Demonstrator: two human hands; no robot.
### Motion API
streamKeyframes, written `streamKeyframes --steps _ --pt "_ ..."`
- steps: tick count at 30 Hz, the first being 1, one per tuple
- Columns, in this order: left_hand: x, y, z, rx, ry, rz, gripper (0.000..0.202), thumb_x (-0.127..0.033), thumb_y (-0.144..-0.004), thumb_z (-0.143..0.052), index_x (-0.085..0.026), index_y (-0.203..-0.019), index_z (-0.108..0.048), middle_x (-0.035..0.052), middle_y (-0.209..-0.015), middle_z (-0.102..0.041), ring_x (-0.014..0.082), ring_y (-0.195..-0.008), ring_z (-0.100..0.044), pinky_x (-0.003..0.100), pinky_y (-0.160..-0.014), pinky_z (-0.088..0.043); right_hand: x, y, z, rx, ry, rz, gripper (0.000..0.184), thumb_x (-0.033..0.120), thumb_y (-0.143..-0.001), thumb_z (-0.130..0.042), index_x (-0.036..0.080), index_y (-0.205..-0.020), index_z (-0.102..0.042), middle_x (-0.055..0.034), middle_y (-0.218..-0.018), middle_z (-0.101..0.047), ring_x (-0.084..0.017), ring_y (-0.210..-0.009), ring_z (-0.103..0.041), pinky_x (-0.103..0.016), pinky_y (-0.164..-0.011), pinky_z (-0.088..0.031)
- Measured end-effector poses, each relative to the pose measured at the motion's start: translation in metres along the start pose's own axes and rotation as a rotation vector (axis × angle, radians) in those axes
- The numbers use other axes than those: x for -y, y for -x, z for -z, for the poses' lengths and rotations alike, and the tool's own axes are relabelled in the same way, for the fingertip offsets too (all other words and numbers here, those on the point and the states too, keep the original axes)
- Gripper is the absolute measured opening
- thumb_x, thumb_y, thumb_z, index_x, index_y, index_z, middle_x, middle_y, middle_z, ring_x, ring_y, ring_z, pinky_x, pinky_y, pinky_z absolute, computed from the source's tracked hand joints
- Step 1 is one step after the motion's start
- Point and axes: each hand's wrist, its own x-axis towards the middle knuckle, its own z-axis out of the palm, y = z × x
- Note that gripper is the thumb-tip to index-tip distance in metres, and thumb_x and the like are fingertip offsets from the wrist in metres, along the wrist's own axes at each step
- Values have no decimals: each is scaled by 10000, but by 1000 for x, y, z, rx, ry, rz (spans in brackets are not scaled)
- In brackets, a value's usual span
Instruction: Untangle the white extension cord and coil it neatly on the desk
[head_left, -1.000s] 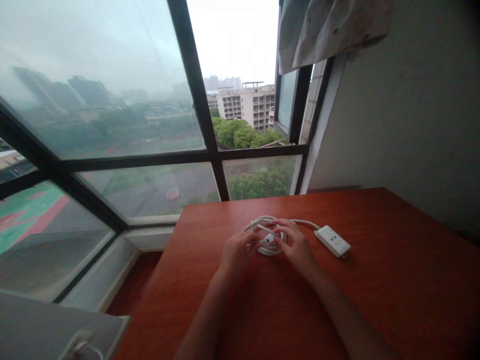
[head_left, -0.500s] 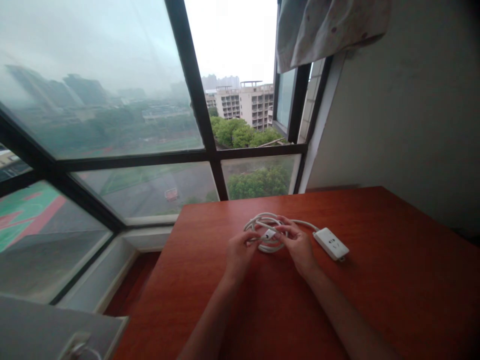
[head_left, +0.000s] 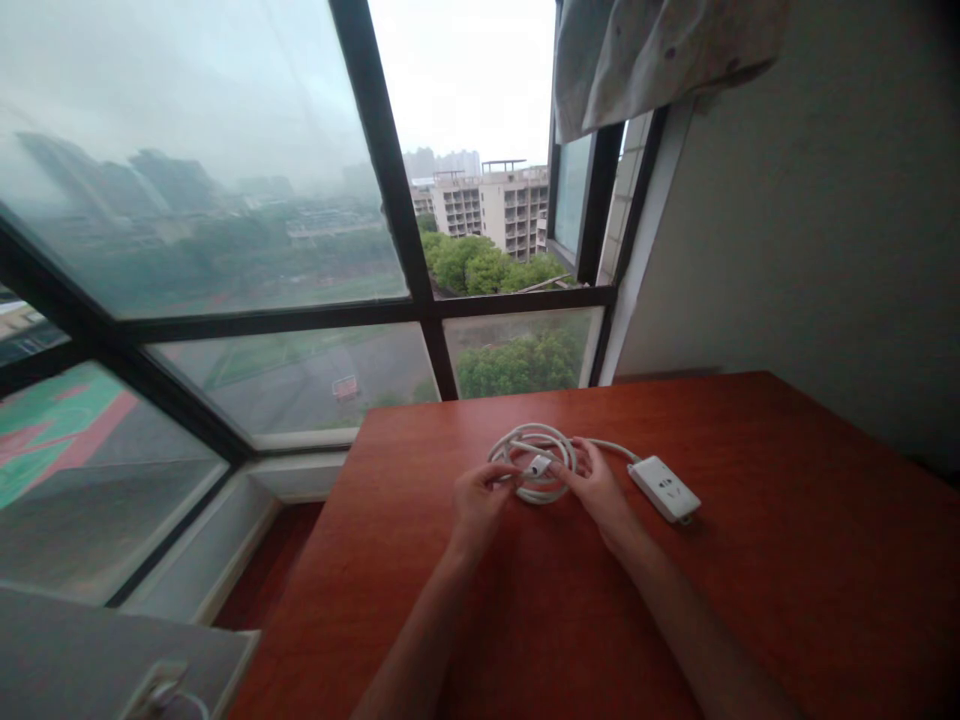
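A white extension cord (head_left: 534, 430) lies in a loose coil on the reddish-brown table, its cable running right to a white socket block (head_left: 664, 489). At the coil's near left side, my left hand (head_left: 480, 502) is closed, thumb and fingers pinching the cable. My right hand (head_left: 600, 492) is closed round the coil's right side, its thumb at a small white piece (head_left: 538, 466) with a dark spot, which looks like the plug. That piece sits across the coil between both hands. The fingertips of the right hand are partly hidden behind the cable.
The wooden table (head_left: 675, 620) reaches to dark-framed windows (head_left: 429, 310) at the back. A pale wall (head_left: 787, 250) stands at right, with a curtain (head_left: 660, 60) hanging above. At lower left is a grey panel (head_left: 82, 640) with a wall fitting and a white cord.
The fingers of my right hand have drawn back slightly to the right from the top of the coil. My left hand stays nearly still at the cable.
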Motion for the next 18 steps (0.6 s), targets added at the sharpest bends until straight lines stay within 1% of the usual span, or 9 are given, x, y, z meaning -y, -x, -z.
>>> streamKeyframes --steps 3,5,9,12,15,16,18 --pt "2 1 -1 -7 -43 -25 159 -265 -696 -696 -193 -820 -765 41 -787 -741 194 -735 -657 251 -675 -471 6 4 -1 64 -115 -112 741 374 -650 -764 210 -1279 -407 -97 -1100 -675 -270 -999 -654 -385 -858 -520" --pt "1 2 -1 -8 -93 -40 168 -278 -713 -698 -211 -853 -762 39 -813 -743 193 -743 -659 249 -673 -465 10 7 -1 100 -162 -149 723 366 -657 -757 208 -1273 -413 -85 -1054 -694 -270 -969 -666 -386 -847 -520" --pt "-4 6 1 -7 -262 -64 244 -324 -752 -690 -246 -977 -743 48 -843 -746 189 -705 -658 246 -637 -440 14 8 -2 67 -136 -81 611 322 -634 -751 193 -1177 -500 -74 -1037 -698 -258 -971 -656 -367 -852 -508" --pt "-8 7 3 -11 -407 -114 201 -339 -782 -665 -269 -948 -753 46 -843 -748 184 -675 -644 242 -616 -410 13 6 -2 82 -121 -75 540 295 -648 -711 190 -1149 -536 -73 -1054 -692 -247 -963 -649 -362 -847 -501" --pt "-8 5 7 -33 -461 -145 203 -338 -803 -638 -263 -954 -752 48 -855 -744 175 -666 -627 234 -601 -393 10 4 -1 81 -101 -79 508 272 -654 -685 192 -1140 -563 -67 -1083 -681 -239 -969 -639 -345 -844 -497" --pt "-7 3 9 -24 -465 -150 209 -338 -810 -630 -255 -958 -751 48 -850 -742 171 -661 -621 230 -597 -390 9 3 -1 80 -97 -71 502 274 -660 -683 193 -1141 -565 -65 -1084 -680 -236 -964 -639 -341 -836 -499" --pt "-7 0 14 31 -467 -154 214 -342 -818 -619 -234 -945 -752 42 -810 -733 159 -643 -605 221 -583 -380 9 2 0 88 -106 -46 483 300 -681 -680 194 -1138 -566 -65 -1079 -680 -231 -951 -642 -335 -826 -503"
